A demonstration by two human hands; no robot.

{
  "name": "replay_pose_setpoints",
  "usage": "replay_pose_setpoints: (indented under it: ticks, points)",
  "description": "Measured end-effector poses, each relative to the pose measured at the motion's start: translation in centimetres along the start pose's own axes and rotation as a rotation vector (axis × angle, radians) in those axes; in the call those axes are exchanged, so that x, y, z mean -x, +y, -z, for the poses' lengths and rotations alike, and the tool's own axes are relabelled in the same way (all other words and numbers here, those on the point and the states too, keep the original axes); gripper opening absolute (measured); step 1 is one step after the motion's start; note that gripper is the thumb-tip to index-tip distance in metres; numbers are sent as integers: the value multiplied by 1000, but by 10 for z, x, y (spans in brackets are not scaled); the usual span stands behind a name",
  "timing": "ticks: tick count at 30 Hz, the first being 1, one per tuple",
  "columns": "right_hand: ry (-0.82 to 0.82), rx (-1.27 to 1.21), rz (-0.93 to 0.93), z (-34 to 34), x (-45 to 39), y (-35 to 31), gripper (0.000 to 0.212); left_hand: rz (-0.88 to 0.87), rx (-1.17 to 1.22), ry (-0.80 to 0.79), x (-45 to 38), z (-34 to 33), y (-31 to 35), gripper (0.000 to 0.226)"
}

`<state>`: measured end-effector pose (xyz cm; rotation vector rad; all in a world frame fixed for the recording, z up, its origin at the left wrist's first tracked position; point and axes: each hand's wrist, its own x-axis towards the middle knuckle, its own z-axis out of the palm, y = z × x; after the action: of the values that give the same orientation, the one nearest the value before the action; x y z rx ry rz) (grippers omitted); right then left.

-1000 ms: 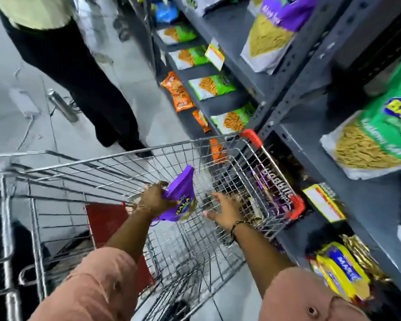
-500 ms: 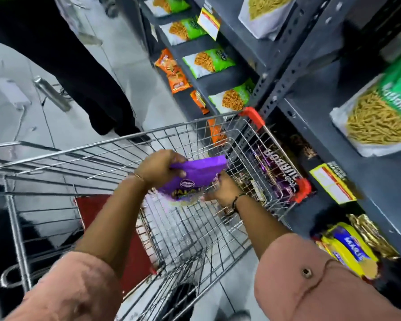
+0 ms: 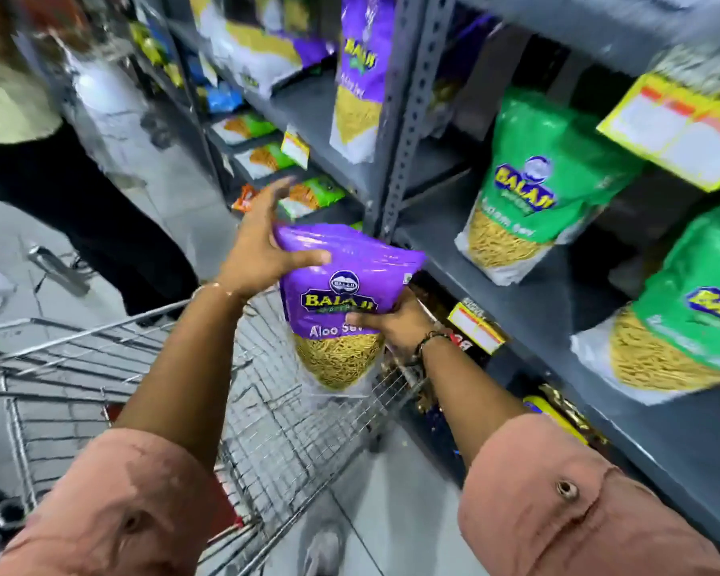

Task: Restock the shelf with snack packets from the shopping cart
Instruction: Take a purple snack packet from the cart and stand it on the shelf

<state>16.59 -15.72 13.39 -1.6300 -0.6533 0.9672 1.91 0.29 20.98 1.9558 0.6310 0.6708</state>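
Head view: purple snack packet point(image 3: 341, 301) held above the cart point(image 3: 267, 409), just beside the shelf point(image 3: 528, 293). Left hand point(image 3: 258, 251) clamped on the top seam, right hand point(image 3: 391, 322) gripping the side. Probably light, soft, slippery film, crushable contents; best gripped at the seams.

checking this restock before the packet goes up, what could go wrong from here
1. The left hand pinches only the top of the purple Balaji Aloo Sev packet, and the right hand steadies one side; it might slip back into the wire shopping cart.
2. Pushed onto the grey metal shelf, it could topple the leaning green Balaji packet.
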Motion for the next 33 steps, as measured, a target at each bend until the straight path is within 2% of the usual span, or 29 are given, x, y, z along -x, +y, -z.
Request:
replay_pose_setpoints:
  ticks: [2,3,5,7,9,12,16,20,22,24,27,29,31,33]
  points:
    - [19,-38,55,10,5,-22,48,128,300,-49,6,-1,2,127]
    - [53,-34,95,20,14,-40,49,138,334,-148,13,-6,13,122]
    - [101,-59,171,38,26,-75,45,104,303,-385,20,-19,42,96]
    - [127,-58,264,56,34,-105,41,83,346,-454,18,-29,63,93]
    - [156,-16,348,75,52,-136,42,17,347,-465,12,-36,96,87]
    - [204,7,466,102,85,-187,43,-101,379,-418,1,-42,151,58]
    - [298,18,650,138,136,-258,47,-263,404,-360,-17,-55,227,75]
    - [487,25,809,187,185,-312,50,-406,457,-398,-40,-82,312,83]
    - [587,46,837,214,202,-329,51,-430,488,-451,-51,-102,346,79]
    - [697,75,847,241,214,-339,47,-456,517,-477,-64,-127,374,65]
    - [868,117,812,280,219,-345,66,-429,547,-568,-84,-166,401,44]
    - [952,116,746,301,216,-337,79,-399,558,-628,-99,-194,406,43]
    - [1016,92,712,316,212,-321,68,-376,603,-658,-107,-219,406,47]
    - [1081,48,717,330,204,-304,64,-327,694,-631,-110,-242,406,62]
